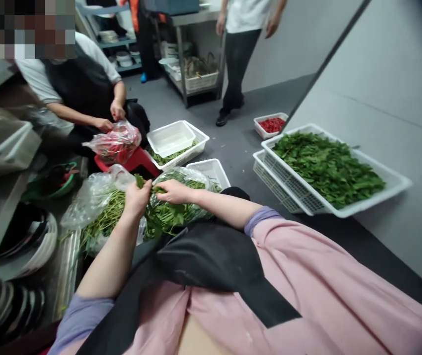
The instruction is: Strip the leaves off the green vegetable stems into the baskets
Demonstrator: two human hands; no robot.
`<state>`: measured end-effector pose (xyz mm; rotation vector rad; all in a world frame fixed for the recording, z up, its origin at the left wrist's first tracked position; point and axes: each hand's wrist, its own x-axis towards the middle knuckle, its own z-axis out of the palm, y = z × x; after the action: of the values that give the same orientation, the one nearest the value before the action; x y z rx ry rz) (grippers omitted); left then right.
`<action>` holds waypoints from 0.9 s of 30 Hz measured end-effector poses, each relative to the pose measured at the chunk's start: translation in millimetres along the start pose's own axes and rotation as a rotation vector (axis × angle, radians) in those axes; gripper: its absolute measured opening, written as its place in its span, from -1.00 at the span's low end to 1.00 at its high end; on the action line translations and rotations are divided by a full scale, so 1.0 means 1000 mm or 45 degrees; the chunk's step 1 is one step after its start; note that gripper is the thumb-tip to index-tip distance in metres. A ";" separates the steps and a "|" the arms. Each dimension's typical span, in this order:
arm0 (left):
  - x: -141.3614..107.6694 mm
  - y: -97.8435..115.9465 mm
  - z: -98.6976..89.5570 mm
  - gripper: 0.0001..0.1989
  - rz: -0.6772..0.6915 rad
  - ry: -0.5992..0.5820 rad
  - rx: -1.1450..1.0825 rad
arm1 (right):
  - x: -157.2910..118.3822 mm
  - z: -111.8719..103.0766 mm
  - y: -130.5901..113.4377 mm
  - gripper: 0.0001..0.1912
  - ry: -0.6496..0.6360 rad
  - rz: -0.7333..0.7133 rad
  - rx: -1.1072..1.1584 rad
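My left hand point(137, 198) and my right hand point(173, 191) meet above the greens, and both pinch a leafy green stem point(147, 191). Its leaves hang below my hands and stick up past my left thumb. Under them lies a clear plastic bag of leafy greens point(181, 212). To the left, a second clear bag point(92, 202) lies open beside a heap of thin green stems point(103, 222).
A co-worker's hands point(110, 121) hold a bag of red chillies point(116, 143) over a red stool point(131, 160). White crates of greens point(329, 170) and a tray of chillies point(271, 124) sit on the floor. Stacked plates point(25, 241) fill the left shelf.
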<state>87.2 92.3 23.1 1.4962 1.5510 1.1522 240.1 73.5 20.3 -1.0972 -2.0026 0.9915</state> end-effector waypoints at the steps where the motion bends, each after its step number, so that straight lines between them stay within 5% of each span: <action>1: 0.002 0.000 0.002 -0.78 0.023 0.034 0.010 | 0.000 0.007 0.000 -0.88 0.090 0.015 0.051; 6: -0.003 0.005 0.007 -0.70 0.155 0.182 -0.044 | 0.004 0.021 -0.006 -0.86 0.409 0.371 0.732; 10: -0.002 0.016 -0.004 -0.68 0.108 0.286 -0.299 | 0.006 -0.026 0.013 -0.86 0.891 0.744 1.029; 12: 0.006 0.022 -0.017 -0.69 0.007 0.303 -0.482 | 0.005 -0.052 0.031 -0.87 0.881 0.699 1.075; 15: 0.018 0.026 -0.033 -0.69 -0.143 0.300 -0.704 | -0.006 -0.068 0.051 -0.73 0.568 0.494 1.121; 20: 0.026 0.024 -0.039 -0.67 -0.281 0.228 -0.900 | -0.031 -0.032 0.043 -0.68 -0.088 0.454 0.823; 27: 0.026 0.019 -0.039 -0.66 -0.332 0.206 -1.084 | -0.034 -0.009 0.028 -0.64 -0.410 0.418 0.803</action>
<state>56.4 111.9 57.5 0.6315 1.0719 1.5259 273.4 57.1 -4.8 -0.9568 -1.5619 1.9115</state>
